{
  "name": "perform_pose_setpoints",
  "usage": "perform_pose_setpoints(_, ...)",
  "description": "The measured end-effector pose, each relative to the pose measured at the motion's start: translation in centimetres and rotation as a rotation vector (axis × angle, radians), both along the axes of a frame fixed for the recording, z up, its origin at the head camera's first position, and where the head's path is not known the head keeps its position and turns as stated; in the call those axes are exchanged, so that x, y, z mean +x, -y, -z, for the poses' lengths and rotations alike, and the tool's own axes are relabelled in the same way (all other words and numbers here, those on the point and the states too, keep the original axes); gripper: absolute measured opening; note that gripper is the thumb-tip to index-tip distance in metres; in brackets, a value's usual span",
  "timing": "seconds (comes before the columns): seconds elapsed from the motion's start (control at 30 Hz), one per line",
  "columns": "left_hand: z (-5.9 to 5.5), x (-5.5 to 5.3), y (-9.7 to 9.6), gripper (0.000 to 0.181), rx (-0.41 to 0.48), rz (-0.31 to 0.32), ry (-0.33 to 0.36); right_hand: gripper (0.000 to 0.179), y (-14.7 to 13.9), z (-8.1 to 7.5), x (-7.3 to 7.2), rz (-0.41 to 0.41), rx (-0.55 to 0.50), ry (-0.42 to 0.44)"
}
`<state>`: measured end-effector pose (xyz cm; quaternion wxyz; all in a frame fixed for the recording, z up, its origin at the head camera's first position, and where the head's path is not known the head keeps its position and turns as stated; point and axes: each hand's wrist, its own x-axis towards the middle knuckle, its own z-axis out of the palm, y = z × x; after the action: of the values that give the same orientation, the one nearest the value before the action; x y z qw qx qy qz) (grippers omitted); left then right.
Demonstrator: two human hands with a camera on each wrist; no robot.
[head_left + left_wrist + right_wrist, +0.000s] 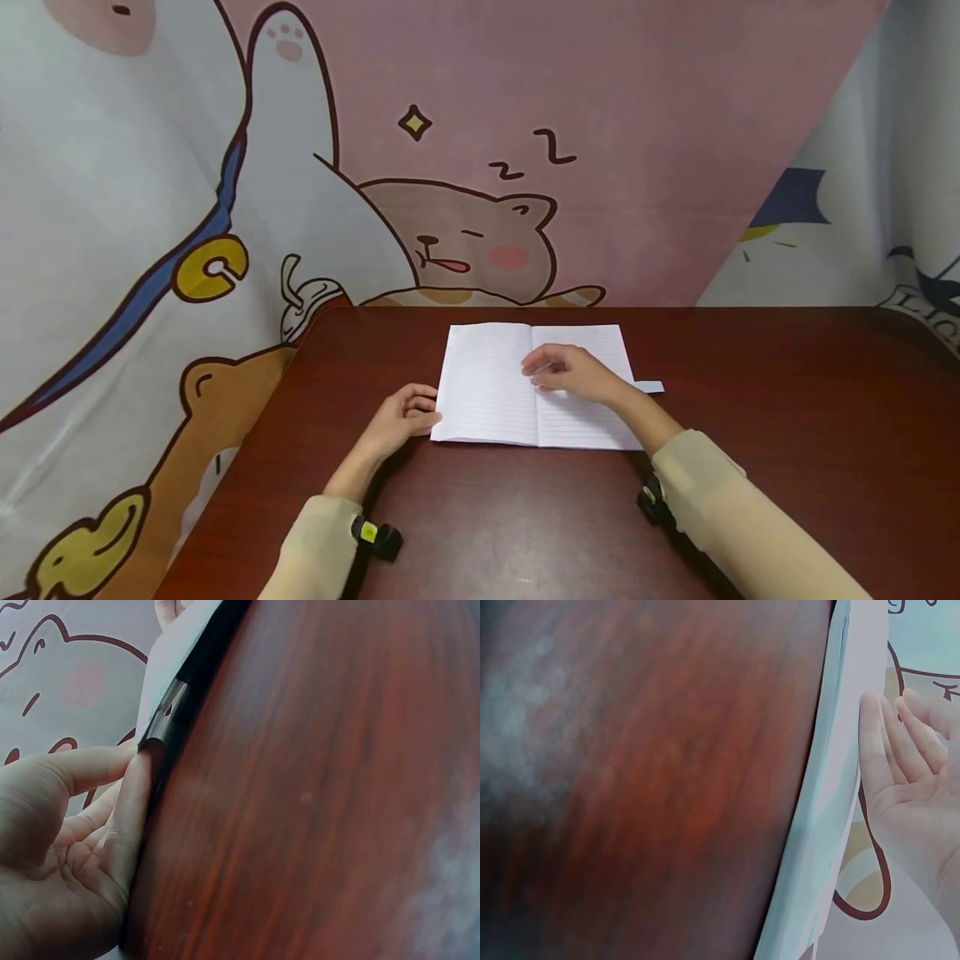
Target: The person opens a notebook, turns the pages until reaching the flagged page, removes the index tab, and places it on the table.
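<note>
An open notebook [487,383] with white lined pages lies on the dark red-brown table. At its left edge, near the lower corner, my left hand [397,423] pinches the pages and cover between thumb and finger; the left wrist view shows the thumb tip [124,756] right at the notebook's edge [166,675]. My right hand [577,372] is over the right page beside the centre fold, its fingers loosely bent and holding nothing. In the right wrist view its fingertips [870,709] are close to the page surface.
A small pale tab [651,387] sticks out past the notebook's right side. Behind the table [787,450] hangs a cloth [637,125] printed with cartoon animals. Each wrist wears a black camera strap, the left one [378,537] with a yellow mark.
</note>
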<state>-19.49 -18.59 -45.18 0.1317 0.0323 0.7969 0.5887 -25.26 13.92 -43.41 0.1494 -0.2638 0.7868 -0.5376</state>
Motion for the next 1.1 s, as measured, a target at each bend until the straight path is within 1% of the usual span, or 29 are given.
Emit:
perform_pose_setpoints(0.27, -0.3, 0.1, 0.0, 0.041, 0.009, -0.007, 0.023, 0.030, 0.2, -0.3, 0.2, -0.003, -0.005, 0.033)
perform_pose_setpoints(0.4, -0.4, 0.1, 0.2, 0.042, 0.018, 0.010, 0.037, 0.029, 0.2, -0.4, 0.3, 0.003, -0.002, 0.035)
perform_pose_setpoints(0.6, -0.6, 0.0, 0.5, 0.044, 0.017, 0.059, 0.041, 0.028, 0.2, -0.6, 0.4, 0.015, -0.010, 0.020)
perform_pose_setpoints(0.63, -0.8, 0.1, 0.5, 0.043, 0.009, 0.069, 0.034, 0.028, 0.1, -0.7, 0.4, 0.018, -0.013, 0.017)
perform_pose_setpoints(0.7, -1.1, 0.1, 0.5, 0.041, -0.013, 0.068, 0.016, 0.028, 0.1, -0.7, 0.4, 0.025, -0.017, 0.009)
perform_pose_setpoints(0.93, -2.4, 0.3, 0.5, 0.032, -0.153, -0.041, -0.086, 0.028, -0.7, -1.0, 0.4, 0.037, -0.016, -0.033)
perform_pose_setpoints(1.1, -3.2, 0.3, 0.7, 0.030, -0.179, -0.050, -0.141, 0.028, -1.5, -1.5, 0.3, 0.044, -0.003, -0.079)
